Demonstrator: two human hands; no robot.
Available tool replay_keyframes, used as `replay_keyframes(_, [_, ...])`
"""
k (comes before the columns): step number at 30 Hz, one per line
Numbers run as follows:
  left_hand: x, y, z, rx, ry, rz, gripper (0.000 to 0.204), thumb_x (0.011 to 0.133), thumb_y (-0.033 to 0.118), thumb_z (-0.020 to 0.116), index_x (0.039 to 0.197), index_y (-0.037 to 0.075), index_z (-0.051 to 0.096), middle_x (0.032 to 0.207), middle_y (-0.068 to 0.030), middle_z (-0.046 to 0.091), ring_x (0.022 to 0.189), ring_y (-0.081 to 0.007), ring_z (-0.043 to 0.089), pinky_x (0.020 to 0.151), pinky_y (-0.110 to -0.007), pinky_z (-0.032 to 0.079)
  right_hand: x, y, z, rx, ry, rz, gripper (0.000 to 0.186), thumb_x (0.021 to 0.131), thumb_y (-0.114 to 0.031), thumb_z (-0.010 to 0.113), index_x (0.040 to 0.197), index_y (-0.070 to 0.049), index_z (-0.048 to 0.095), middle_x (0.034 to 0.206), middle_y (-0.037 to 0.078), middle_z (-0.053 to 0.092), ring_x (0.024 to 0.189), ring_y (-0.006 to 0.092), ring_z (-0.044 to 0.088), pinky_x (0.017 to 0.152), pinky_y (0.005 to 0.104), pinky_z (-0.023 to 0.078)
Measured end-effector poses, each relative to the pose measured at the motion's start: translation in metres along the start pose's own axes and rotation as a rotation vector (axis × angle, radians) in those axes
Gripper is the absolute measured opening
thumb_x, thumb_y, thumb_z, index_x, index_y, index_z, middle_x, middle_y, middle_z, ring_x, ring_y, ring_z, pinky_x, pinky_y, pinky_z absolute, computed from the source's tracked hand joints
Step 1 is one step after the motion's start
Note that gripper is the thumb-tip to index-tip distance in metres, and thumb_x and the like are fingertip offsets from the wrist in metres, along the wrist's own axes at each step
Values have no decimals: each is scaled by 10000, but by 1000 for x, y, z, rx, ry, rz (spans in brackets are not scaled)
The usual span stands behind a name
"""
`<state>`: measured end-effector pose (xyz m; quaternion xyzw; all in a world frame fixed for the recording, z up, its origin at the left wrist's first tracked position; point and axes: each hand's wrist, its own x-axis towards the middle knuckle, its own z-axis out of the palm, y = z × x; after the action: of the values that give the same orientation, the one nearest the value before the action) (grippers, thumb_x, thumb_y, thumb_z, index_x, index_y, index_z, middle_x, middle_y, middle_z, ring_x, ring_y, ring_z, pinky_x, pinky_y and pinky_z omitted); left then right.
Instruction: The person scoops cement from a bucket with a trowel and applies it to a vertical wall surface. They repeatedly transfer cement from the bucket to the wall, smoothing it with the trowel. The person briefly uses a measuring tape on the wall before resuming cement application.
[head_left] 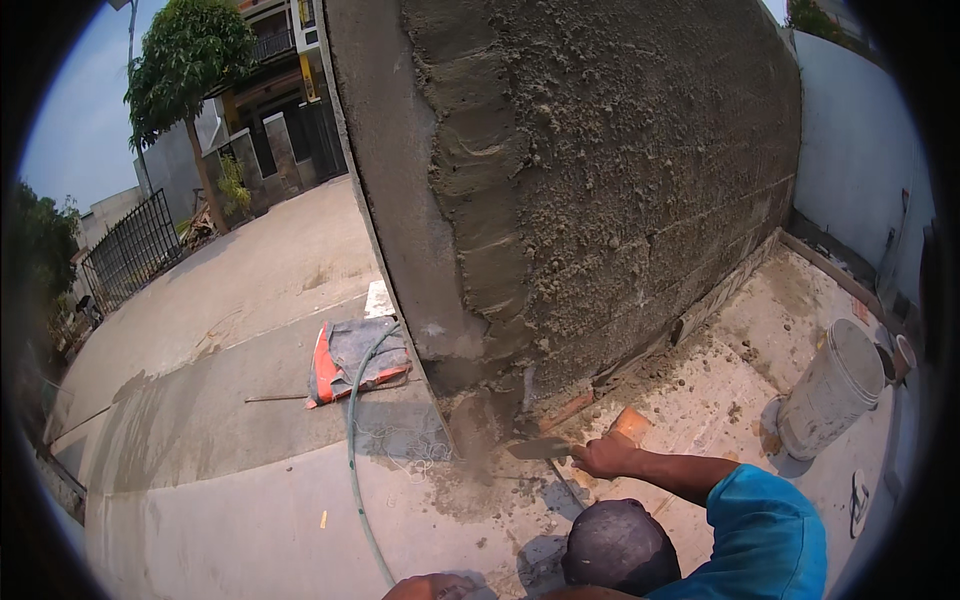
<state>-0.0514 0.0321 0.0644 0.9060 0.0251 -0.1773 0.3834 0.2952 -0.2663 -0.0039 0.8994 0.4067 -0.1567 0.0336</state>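
Observation:
A trowel [540, 449] with a flat grey blade is in my right hand [603, 456], its fingers closed round the handle. The blade lies low, close to the foot of a rough, mortar-covered wall [620, 200]; whether it touches the wall cannot be made out. A smoother band of wet-looking mortar [482, 180] runs down near the wall's left edge. Beside my right hand lies an orange, brick-like piece [630, 424]. My left hand [437, 587] seems to show at the lower edge, cut off, its fingers unclear. A dark rounded shape [620, 545] sits between the arms.
A pale bucket [835, 390] stands at right, with a smaller container [904, 356] behind it. A green hose [353, 450] curves along the ground at left, over a grey and orange sack [360, 358]. Mortar crumbs litter the wall's foot. A white wall [860, 150] rises at far right.

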Motion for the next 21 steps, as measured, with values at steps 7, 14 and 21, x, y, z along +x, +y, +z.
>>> replay_keyframes(7, [14,17,-29,101,176,203,223,900,216,650,1058,78,726,1087,-148,695,1009,-296,659,914,-404,508,-22,-23,-35,229,226,-63,440,1000,-541,429,1210,-175,557,901,178,705,850,412,679,683,549,509])
replay_keyframes(14, [68,125,-160,334,774,766,107,862,176,711,928,97,743,928,-71,716,846,-251,674,788,-371,536,11,-53,-166,-22,0,-226,444,994,-532,438,1217,-187,608,934,148,703,895,377,684,742,530,529])
replay_keyframes(21, [53,320,-317,170,738,1147,107,829,154,737,913,88,739,897,-49,700,840,-243,671,782,-375,527,-49,-39,-288,-72,-165,-109,455,987,-524,440,1309,-230,573,948,135,709,896,358,694,750,533,541])
